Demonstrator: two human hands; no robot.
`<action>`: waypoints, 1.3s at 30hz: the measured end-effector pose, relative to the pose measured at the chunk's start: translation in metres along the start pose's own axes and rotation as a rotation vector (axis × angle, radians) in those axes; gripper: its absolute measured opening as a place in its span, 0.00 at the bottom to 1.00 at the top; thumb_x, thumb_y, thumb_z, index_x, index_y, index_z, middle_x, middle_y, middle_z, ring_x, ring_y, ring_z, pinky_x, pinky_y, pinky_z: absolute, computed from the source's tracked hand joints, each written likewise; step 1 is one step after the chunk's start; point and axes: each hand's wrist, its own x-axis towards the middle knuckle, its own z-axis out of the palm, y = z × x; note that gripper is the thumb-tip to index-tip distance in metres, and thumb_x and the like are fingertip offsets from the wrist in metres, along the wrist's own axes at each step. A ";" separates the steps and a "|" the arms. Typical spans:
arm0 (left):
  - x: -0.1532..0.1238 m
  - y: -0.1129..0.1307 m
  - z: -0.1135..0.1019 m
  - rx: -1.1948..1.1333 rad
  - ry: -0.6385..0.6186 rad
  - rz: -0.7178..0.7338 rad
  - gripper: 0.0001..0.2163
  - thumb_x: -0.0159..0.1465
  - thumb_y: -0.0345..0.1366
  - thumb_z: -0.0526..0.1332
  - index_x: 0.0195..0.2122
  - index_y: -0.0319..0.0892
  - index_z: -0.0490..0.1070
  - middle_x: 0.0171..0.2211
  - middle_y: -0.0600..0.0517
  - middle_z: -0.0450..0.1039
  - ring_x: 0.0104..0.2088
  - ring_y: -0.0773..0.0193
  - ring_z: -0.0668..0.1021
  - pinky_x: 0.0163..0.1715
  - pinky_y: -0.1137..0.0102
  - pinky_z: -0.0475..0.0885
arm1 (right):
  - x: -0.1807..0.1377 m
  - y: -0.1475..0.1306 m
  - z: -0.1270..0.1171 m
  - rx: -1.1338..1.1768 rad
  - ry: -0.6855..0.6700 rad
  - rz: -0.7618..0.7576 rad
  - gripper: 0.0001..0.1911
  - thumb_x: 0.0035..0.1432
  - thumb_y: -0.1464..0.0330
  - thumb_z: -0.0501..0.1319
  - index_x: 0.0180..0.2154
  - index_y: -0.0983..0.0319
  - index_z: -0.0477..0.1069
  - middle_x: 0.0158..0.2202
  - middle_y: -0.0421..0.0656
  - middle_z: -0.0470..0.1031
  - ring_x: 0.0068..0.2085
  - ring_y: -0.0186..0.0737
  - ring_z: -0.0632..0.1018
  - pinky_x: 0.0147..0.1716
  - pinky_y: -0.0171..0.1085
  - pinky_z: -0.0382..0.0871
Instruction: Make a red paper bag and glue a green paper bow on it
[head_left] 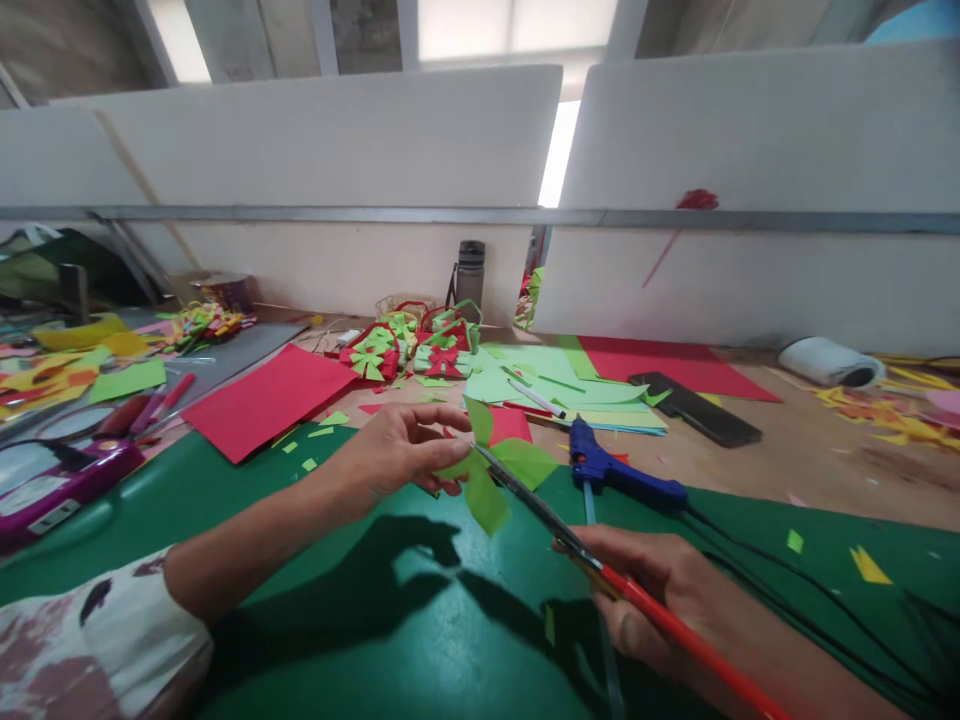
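Observation:
My left hand (420, 448) pinches a light green paper flower (486, 500) with pointed petals, held up above the green mat (420, 640). My right hand (637, 585) is closed around a pair of scissors (544, 515) with metal blades and a long red handle. The blade tips reach the middle of the flower, close to my left fingertips. Whether the blades are apart there, I cannot make out. Just beyond my right hand, a blue glue gun (626, 475) lies on its side with a glue stick in it.
Red paper (270, 400) lies at left, and green sheets (555, 375) with a pen at the back. Small red-and-green paper baskets (412, 350) stand before a bottle (470, 275). A phone (697, 408) rests at right. The glue gun's cord (795, 580) crosses the mat.

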 end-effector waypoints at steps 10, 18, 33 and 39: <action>0.005 0.001 0.004 0.038 -0.071 0.040 0.04 0.47 0.26 0.67 0.26 0.38 0.77 0.22 0.51 0.75 0.22 0.69 0.72 0.22 0.78 0.63 | -0.002 -0.019 -0.002 -0.006 -0.040 0.061 0.14 0.47 0.57 0.63 0.35 0.58 0.76 0.19 0.38 0.68 0.23 0.37 0.70 0.19 0.31 0.61; 0.002 -0.010 0.007 -0.014 -0.104 -0.113 0.06 0.47 0.32 0.67 0.27 0.37 0.79 0.24 0.47 0.77 0.22 0.66 0.73 0.21 0.76 0.62 | -0.008 -0.044 -0.011 -0.065 -0.063 0.101 0.13 0.45 0.65 0.63 0.37 0.58 0.75 0.22 0.36 0.71 0.22 0.33 0.68 0.18 0.29 0.58; 0.004 -0.022 -0.003 -0.332 -0.082 -0.175 0.08 0.47 0.34 0.70 0.24 0.35 0.75 0.20 0.50 0.72 0.18 0.71 0.72 0.17 0.79 0.60 | 0.001 -0.052 -0.020 -0.202 -0.061 0.027 0.16 0.45 0.74 0.60 0.38 0.55 0.74 0.23 0.34 0.72 0.22 0.33 0.70 0.20 0.29 0.61; 0.004 -0.022 -0.008 -0.443 -0.110 -0.159 0.13 0.45 0.36 0.72 0.29 0.34 0.75 0.24 0.47 0.75 0.23 0.65 0.76 0.25 0.72 0.70 | 0.007 -0.054 -0.026 -0.212 -0.022 0.014 0.13 0.44 0.73 0.62 0.35 0.56 0.75 0.20 0.34 0.67 0.20 0.32 0.65 0.18 0.30 0.58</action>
